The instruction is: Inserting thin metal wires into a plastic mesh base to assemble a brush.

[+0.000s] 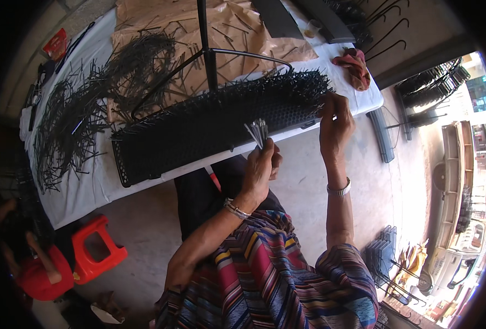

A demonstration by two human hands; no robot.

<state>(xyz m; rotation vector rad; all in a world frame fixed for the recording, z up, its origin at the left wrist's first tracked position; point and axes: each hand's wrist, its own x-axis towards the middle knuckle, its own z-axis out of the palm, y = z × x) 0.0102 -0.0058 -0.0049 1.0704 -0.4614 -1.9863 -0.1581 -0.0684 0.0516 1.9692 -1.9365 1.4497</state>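
The person's two hands (pixel 260 167) (pixel 336 129), one studded panel (pixel 196 131), one red rag (pixel 354 67) show.

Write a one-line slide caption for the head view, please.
Left hand holding a bundle of thin strips, right hand at the right end of a perforated black panel.

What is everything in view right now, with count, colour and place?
Covered table: one, white, upper half
Perforated panel: one, black, table's near edge
Rod frame: one, black, over the panel
Loose strips: too many to count, black, mostly heaped left
Paper: brown, under scattered strips
Flat panels: two, dark, table's far right
Cup: one, clear, far right
Crumpled cloth: one, reddish, table's right end
Stool: one, red-orange, lower left
Strip bundle: one, greyish, before the panel
Background clutter: uncountable
Left hand: one, bare, gripping the bundle
Right hand: one, bare, panel's right end
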